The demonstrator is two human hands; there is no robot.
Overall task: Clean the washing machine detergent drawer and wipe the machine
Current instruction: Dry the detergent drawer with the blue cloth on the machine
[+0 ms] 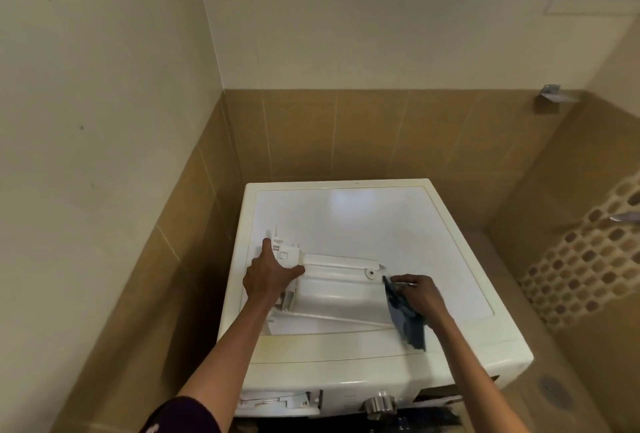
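Left hand (268, 276) has a proper grip on one end of the detergent drawer (341, 290), thumb across the top and index finger stretched along the end. Right hand (420, 294) has its fingers curled on a dark blue cloth (408, 325), held against the drawer's other end. Drawer's lying on top of the washing machine (381, 221), toward the machine's front edge. Down on the machine's front you can see the open drawer slot (277, 401), with a silver dial (380, 405) beside it.
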